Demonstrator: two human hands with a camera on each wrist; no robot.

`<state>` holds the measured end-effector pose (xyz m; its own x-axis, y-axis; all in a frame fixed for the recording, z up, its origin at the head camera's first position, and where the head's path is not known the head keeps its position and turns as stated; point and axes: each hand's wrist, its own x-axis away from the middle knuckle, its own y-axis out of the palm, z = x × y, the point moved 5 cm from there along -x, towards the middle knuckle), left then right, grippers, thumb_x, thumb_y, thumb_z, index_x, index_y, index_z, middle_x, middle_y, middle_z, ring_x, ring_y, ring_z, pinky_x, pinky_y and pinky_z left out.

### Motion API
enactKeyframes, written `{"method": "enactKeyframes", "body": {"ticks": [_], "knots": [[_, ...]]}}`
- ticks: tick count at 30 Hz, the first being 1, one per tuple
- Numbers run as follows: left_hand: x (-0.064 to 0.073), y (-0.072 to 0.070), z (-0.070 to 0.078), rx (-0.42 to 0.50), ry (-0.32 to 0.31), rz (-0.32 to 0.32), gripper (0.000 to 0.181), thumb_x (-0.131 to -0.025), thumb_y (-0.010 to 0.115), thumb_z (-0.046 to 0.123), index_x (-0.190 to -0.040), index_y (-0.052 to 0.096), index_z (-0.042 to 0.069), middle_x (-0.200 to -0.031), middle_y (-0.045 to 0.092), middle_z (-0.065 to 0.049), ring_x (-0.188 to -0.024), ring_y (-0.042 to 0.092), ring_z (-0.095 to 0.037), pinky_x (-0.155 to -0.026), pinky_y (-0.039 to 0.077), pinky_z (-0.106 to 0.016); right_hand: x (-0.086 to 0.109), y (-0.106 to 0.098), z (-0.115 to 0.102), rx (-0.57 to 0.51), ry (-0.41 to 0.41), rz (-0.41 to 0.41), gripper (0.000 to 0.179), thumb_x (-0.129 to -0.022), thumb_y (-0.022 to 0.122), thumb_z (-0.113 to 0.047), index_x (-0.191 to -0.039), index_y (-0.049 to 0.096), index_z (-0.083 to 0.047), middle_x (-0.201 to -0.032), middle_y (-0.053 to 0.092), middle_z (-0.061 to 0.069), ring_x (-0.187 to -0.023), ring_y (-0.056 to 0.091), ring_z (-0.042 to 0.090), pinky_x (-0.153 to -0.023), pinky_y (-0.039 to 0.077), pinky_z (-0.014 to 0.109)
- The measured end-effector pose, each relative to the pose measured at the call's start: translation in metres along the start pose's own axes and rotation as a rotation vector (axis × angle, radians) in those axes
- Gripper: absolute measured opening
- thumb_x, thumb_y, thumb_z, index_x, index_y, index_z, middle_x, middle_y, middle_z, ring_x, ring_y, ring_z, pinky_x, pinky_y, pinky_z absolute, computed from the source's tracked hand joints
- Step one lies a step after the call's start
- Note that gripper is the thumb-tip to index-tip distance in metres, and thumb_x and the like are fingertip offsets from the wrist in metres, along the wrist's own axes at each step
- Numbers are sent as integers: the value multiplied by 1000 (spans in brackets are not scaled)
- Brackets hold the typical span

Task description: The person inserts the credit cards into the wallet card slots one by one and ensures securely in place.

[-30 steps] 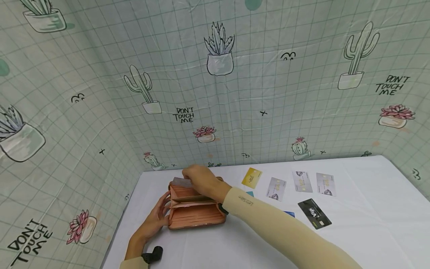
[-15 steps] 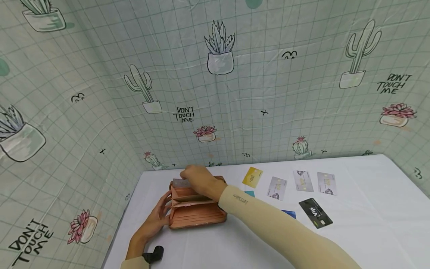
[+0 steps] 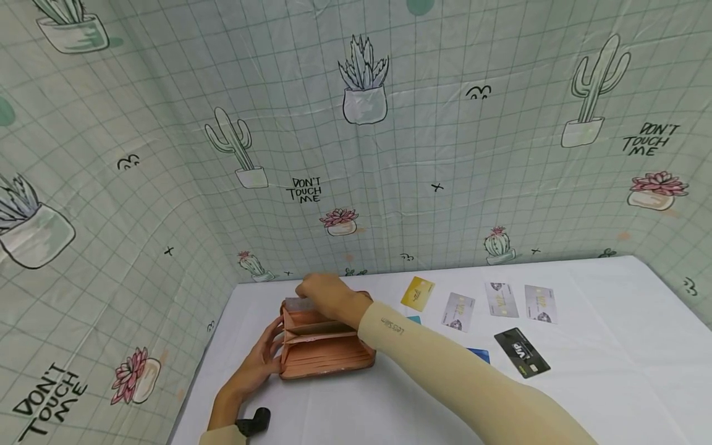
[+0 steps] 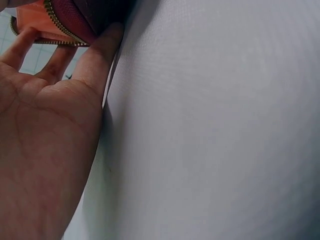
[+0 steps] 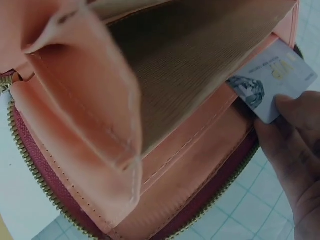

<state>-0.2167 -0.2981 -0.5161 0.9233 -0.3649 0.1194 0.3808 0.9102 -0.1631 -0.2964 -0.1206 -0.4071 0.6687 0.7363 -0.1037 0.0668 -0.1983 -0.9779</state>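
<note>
An unzipped orange-pink wallet [image 3: 328, 358] stands spread on the white table, its compartments facing up. My left hand [image 3: 253, 371] grips its left side; in the left wrist view the thumb lies low against the dark red outside [image 4: 82, 12], near the brass zipper. Over the far flap, my right hand [image 3: 332, 301] pinches a silver VIP card [image 5: 280, 75] between thumb and fingers. Part of that card sits inside the wallet's rear section, behind the brown-lined divider [image 5: 185, 70]. From the head view only a grey strip of the card [image 3: 298, 303] shows beside the hand.
Right of the wallet lie a gold card [image 3: 418, 293], several silver cards [image 3: 458, 311] and a black VIP card [image 3: 521, 352]. My right sleeve partly covers a blue card [image 3: 479, 354] and a teal one [image 3: 414, 319]. A patterned cloth wall [image 3: 411, 235] borders the table's back.
My right hand has shifted slightly left, and the card it pinches sits a little lower at the wallet's far flap. The left hand and wallet stay in place.
</note>
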Motion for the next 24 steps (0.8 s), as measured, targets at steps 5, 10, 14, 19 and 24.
{"method": "enactKeyframes", "body": {"ticks": [5, 10, 14, 19, 24], "knots": [[0, 1, 1, 10, -11, 5, 107, -84, 67, -6, -170, 5, 8, -173, 6, -26, -160, 7, -48, -103, 44, -17, -2, 2, 5, -50, -1, -50, 30, -102, 64, 0, -128, 76, -12, -129, 72, 5, -122, 68, 18, -98, 55, 26], [0, 1, 0, 11, -26, 16, 107, -84, 68, -8, -170, 6, 9, -174, 6, -25, -161, 8, -46, -102, 44, -16, -3, 1, 9, -90, -42, -53, 30, -100, 68, 3, -125, 77, -11, -124, 75, 4, -115, 70, 16, -94, 55, 25], [0, 1, -1, 18, -27, 15, 108, -84, 69, -8, -170, 6, 10, -174, 6, -24, -161, 8, -46, -102, 44, -17, -3, 3, 14, -143, -71, -43, 30, -101, 65, 4, -124, 76, -12, -117, 75, 3, -105, 70, 14, -88, 54, 24], [0, 1, -1, 22, -8, -2, 107, -85, 68, -8, -170, 5, 9, -174, 4, -24, -160, 7, -45, -103, 44, -18, -1, 5, 22, -274, -72, -31, 32, -104, 58, 5, -124, 76, -14, -117, 75, 3, -108, 69, 15, -91, 54, 26], [0, 0, -1, 14, 11, -15, 105, -87, 68, -6, -170, 4, 7, -174, 4, -25, -159, 9, -44, -104, 44, -18, -2, 2, 25, -318, -84, -30, 33, -102, 58, 9, -120, 78, -11, -121, 76, 5, -113, 71, 19, -95, 55, 29]]}}
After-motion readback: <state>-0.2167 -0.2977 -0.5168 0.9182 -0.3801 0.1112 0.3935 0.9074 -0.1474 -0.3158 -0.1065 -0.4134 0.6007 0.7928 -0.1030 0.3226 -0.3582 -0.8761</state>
